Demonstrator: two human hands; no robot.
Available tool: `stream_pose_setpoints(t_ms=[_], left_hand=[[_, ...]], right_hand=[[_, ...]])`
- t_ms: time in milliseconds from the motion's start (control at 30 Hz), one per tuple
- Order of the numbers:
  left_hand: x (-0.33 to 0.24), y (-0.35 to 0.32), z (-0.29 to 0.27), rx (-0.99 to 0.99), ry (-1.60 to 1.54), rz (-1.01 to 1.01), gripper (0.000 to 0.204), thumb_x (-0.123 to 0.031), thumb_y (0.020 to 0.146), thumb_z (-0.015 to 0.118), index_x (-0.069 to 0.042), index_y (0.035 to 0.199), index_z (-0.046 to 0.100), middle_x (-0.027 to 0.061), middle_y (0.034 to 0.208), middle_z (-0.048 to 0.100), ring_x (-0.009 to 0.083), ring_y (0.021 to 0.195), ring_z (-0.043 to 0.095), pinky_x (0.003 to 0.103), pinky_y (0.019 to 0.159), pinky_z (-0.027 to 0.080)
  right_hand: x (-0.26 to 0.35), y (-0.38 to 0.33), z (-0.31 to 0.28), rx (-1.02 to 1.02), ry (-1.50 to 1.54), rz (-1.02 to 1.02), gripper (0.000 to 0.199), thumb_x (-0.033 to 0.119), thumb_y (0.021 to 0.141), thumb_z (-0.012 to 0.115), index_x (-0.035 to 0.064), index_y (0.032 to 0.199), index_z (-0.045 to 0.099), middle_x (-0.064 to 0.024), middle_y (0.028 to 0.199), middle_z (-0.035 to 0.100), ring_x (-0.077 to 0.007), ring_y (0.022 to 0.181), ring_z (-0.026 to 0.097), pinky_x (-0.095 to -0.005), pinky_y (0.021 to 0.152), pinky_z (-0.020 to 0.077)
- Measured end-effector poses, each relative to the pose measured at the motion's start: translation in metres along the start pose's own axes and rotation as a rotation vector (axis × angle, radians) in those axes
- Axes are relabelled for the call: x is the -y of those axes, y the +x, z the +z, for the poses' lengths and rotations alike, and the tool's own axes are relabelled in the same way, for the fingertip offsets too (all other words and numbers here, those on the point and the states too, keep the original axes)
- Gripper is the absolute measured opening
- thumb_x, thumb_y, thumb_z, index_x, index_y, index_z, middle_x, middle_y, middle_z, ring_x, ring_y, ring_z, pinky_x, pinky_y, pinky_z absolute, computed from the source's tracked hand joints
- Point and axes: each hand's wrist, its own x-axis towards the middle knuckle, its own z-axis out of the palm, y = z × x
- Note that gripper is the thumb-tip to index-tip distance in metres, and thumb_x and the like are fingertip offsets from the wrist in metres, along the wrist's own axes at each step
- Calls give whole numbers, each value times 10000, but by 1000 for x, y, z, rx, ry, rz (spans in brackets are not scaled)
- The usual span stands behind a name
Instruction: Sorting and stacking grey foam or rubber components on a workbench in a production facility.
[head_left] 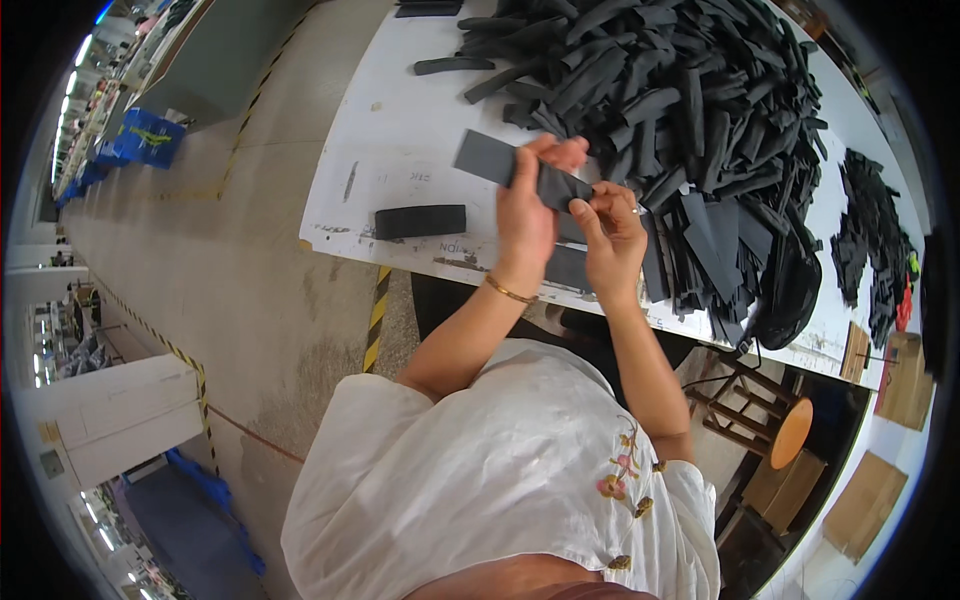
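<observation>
Dark grey flat strip (484,157): your left hand (527,205) grips its middle, thumb over; your right hand (613,233) pinches its end above the white table (400,140).

Bright, even light across the worktop (400,125), lamps (83,50) glaring well beyond its left edge, lines bowing, the view's rim pitch black!

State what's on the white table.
Visible on the white table: a heap of dark strips, flat gray strips, a lone black strip and a black bag. Anything beneath the heap is hidden.
</observation>
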Motion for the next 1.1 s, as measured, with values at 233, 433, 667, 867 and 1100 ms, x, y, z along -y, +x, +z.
stream_pose_setpoints(t_ms=[233, 433, 667, 867, 1100], left_hand=[[-12, -4, 1, 162, -12, -34, 352, -315, 1008, 487, -4, 1161, 549, 166, 1097, 668, 358, 1215, 545, 487, 1088, 390], [-32, -1, -18, -51, 131, -89, 346, -264, 959, 604, 19, 1156, 575, 168, 1025, 673, 305, 967, 661, 451, 893, 538], [-22, 0, -33, -148, 6, -89, 268, -160, 937, 632, 39, 1114, 596, 168, 992, 682, 293, 903, 677, 418, 865, 543], [-5, -4, -64, 1, 963, 63, 136, -89, 896, 667, 32, 952, 694, 94, 906, 718, 125, 836, 655, 225, 780, 501], [17, 19, -75, 221, 1607, 564, 92, -102, 755, 741, -68, 821, 686, 62, 846, 631, 254, 807, 582, 349, 752, 480]], right_hand=[[23, -3, -13, 45, 355, 461, 182, 205, 954, 608, 37, 1022, 623, -7, 974, 579, -82, 854, 562, -272, 782, 503], [22, 1, -19, -37, -277, -330, 63, -26, 828, 695, 3, 870, 657, -58, 797, 624, -170, 717, 590, -256, 668, 462], [-7, -3, -35, -3, -105, 111, 76, 41, 869, 687, -27, 872, 654, 6, 789, 601, -80, 722, 519, -208, 664, 397], [-59, 1, -67, -71, -186, 283, 181, 172, 830, 758, 0, 841, 704, 2, 677, 597, -77, 624, 470, -240, 600, 395], [-77, -6, -75, -121, -804, 38, 234, 178, 816, 735, 48, 968, 612, -121, 775, 610, -328, 727, 608, -415, 637, 482]])
